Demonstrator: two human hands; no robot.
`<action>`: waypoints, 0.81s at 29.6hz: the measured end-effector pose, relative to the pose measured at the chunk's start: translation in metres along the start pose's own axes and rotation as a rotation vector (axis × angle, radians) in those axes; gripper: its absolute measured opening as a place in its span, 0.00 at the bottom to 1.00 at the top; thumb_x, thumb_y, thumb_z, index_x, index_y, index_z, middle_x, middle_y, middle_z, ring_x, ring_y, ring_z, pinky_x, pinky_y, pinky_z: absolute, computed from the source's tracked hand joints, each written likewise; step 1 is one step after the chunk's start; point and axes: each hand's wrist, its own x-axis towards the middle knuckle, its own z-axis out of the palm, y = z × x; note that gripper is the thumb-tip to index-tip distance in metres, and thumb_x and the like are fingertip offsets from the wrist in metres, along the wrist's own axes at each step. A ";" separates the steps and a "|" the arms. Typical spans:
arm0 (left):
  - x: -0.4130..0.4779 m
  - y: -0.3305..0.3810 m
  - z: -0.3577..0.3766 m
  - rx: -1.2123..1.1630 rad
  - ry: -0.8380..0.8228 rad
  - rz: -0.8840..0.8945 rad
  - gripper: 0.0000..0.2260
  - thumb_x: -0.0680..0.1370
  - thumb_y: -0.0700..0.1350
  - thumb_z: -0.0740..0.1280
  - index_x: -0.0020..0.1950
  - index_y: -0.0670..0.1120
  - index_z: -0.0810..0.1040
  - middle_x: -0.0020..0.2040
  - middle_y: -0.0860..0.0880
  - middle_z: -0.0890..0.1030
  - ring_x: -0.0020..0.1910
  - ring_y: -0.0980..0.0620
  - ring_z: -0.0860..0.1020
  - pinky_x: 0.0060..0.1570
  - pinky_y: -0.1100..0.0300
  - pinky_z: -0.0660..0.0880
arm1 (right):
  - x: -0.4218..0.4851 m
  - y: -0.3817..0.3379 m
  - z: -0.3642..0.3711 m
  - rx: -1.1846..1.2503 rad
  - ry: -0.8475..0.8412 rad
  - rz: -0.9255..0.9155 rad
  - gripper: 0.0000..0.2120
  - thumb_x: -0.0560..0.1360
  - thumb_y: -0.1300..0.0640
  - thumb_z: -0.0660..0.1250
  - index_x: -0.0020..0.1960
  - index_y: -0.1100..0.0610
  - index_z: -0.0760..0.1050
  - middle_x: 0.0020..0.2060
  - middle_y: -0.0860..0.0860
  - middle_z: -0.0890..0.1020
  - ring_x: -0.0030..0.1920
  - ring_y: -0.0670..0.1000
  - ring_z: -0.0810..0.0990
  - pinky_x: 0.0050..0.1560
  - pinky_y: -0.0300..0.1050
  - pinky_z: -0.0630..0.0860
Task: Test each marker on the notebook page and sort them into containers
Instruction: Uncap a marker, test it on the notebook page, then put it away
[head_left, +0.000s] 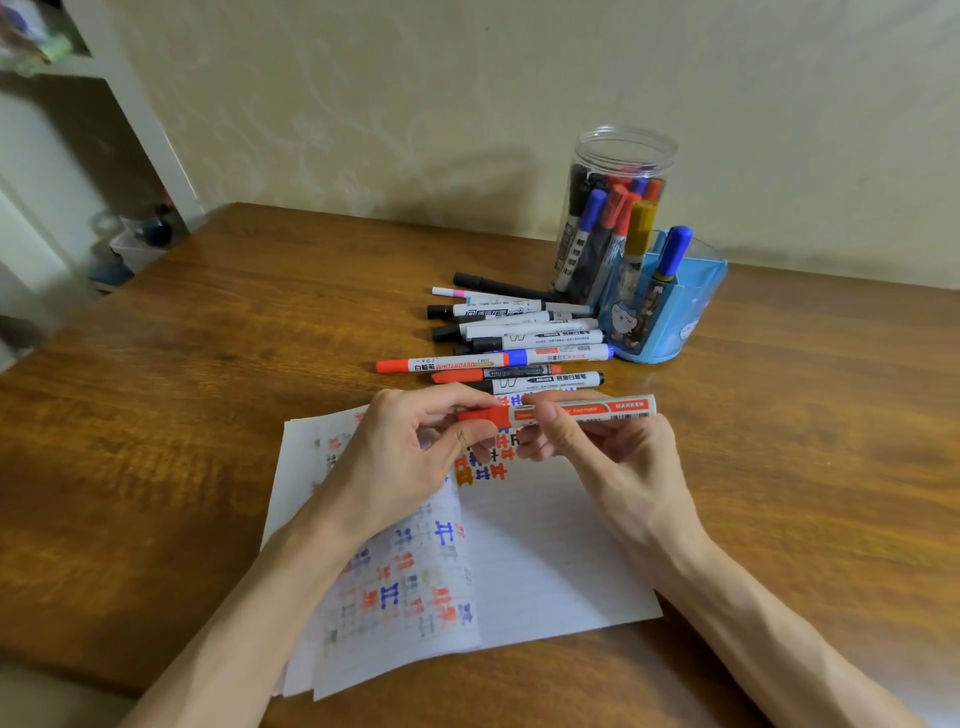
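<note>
**Red marker held at the cap, over the page**

Grip: left hand (410, 452) pinches the red cap (488, 414) of a white-barrelled red marker (566, 409); right hand (587, 447) grasps the barrel. The marker is level, just above the lined white notebook page (545, 545) on the brown wooden worktop (208, 389). The cap looks seated, likely about to come off. Next: pull straight apart, then mark bare paper. A loose pile of markers (519, 343) waits near the clear plastic jar (613, 208) and blue pen holder (670, 312).

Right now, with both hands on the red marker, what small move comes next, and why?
Probably pull off the cap: the left hand pinches it, the right hand grips the red marker by its barrel above the notebook page, capped, so it cannot write.
</note>
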 end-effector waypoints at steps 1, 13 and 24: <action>0.000 0.000 0.000 0.002 -0.004 0.001 0.14 0.76 0.48 0.71 0.61 0.49 0.84 0.49 0.56 0.87 0.45 0.56 0.86 0.44 0.60 0.84 | 0.001 0.000 -0.001 0.004 0.000 0.004 0.07 0.80 0.60 0.70 0.55 0.62 0.84 0.43 0.54 0.89 0.42 0.53 0.88 0.47 0.46 0.84; 0.010 0.012 -0.006 0.027 -0.059 -0.102 0.10 0.74 0.53 0.73 0.55 0.59 0.83 0.51 0.66 0.84 0.54 0.62 0.83 0.46 0.64 0.82 | 0.011 -0.005 -0.035 0.081 0.085 0.195 0.13 0.71 0.56 0.78 0.52 0.58 0.79 0.55 0.54 0.88 0.56 0.56 0.88 0.53 0.59 0.85; 0.064 0.076 0.015 -0.164 0.151 0.086 0.09 0.79 0.43 0.73 0.58 0.45 0.84 0.51 0.52 0.87 0.53 0.55 0.84 0.49 0.67 0.79 | 0.023 -0.001 -0.068 -0.245 0.311 0.030 0.05 0.78 0.58 0.75 0.54 0.52 0.85 0.48 0.44 0.87 0.52 0.46 0.86 0.55 0.43 0.84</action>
